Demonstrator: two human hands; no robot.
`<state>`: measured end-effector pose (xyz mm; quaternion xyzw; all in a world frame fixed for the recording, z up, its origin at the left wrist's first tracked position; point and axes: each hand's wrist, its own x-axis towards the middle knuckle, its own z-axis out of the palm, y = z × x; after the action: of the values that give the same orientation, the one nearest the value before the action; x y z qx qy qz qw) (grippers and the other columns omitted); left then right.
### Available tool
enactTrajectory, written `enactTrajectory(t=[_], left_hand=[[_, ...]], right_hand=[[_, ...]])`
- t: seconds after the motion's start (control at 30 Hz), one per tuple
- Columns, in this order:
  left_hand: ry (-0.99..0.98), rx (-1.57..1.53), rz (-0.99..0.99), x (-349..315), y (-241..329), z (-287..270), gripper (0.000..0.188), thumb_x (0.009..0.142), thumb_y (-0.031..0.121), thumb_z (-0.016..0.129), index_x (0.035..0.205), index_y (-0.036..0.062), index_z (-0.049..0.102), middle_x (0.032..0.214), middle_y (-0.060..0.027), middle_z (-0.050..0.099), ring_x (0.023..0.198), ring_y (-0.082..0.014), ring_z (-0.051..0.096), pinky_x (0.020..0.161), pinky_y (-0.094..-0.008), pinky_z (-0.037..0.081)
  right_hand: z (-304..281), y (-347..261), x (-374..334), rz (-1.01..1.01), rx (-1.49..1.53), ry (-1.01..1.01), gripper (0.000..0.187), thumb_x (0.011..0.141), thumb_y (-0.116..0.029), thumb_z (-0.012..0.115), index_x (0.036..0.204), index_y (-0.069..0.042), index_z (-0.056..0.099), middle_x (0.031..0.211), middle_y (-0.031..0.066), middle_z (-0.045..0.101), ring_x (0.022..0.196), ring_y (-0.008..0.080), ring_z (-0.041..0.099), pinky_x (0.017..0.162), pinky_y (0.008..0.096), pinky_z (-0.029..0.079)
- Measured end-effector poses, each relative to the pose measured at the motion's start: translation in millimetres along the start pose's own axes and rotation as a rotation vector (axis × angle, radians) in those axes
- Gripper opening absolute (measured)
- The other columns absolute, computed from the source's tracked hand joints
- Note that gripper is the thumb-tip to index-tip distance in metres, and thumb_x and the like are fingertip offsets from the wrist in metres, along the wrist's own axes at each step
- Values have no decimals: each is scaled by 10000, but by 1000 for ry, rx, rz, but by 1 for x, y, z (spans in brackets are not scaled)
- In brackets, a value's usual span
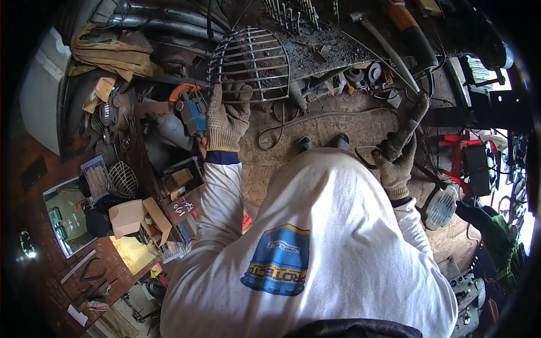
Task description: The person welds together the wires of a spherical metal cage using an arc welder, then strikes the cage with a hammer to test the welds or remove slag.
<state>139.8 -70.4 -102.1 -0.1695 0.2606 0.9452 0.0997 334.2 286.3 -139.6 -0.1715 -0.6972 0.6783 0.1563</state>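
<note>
My left hand (228, 121), in a knitted work glove, grips the lower edge of a curved metal wire grille (253, 63). The grille has many cross bars and a central spine, and leans at the bench edge; some of my fingers are hidden by its bars. In my gloved right hand (397, 169), fingers are wrapped round what looks like a welding electrode holder (413, 121). A thin rod (378, 56) runs from its tip up and left toward the bench, apart from the grille.
The dark, debris-strewn workbench (315, 56) bears a hammer (383, 42) and an orange and dark power tool (414, 34). A cable (332, 114) loops over the floor. Tools and an opened cardboard box (127, 218) crowd the left; a red stool (453, 158) stands right.
</note>
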Motion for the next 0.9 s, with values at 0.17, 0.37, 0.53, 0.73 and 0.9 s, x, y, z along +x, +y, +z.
enactTrajectory(t=[0.17,0.37,0.53,0.73,0.9], left_hand=[[-34,-14,-11,9,3,-11,293,998,251,571,1148,6,626,1127,-167,691,1010,-301,692,894,-455,602],[176,-88,146,10,-16,19,314,993,291,580,1120,8,630,1111,-154,697,969,-294,703,893,-473,598],[459,55,240,23,-7,23,284,990,391,565,1052,131,661,975,-87,729,836,-255,715,671,-431,585],[341,457,290,15,54,-5,301,998,414,538,1071,146,651,958,-54,716,819,-250,687,702,-453,581],[249,490,285,-3,78,35,373,928,308,675,1179,40,611,1039,-126,684,917,-246,687,802,-387,604]], right_hand=[[-1,3,-1,22,17,15,974,681,27,774,1499,-90,257,1115,77,549,879,153,589,756,313,539],[-4,9,-1,49,31,37,963,679,43,755,1495,-88,261,1110,81,556,879,154,594,757,319,541],[-5,-1,-1,62,-70,60,927,695,87,685,1497,-104,260,1156,92,547,877,146,582,738,308,537],[-10,-4,1,90,13,43,1011,642,-10,836,1488,-74,286,1140,86,557,921,182,617,791,327,551],[-14,7,4,60,104,10,1007,648,-51,852,1487,-66,296,1151,80,557,940,188,612,823,324,541]])
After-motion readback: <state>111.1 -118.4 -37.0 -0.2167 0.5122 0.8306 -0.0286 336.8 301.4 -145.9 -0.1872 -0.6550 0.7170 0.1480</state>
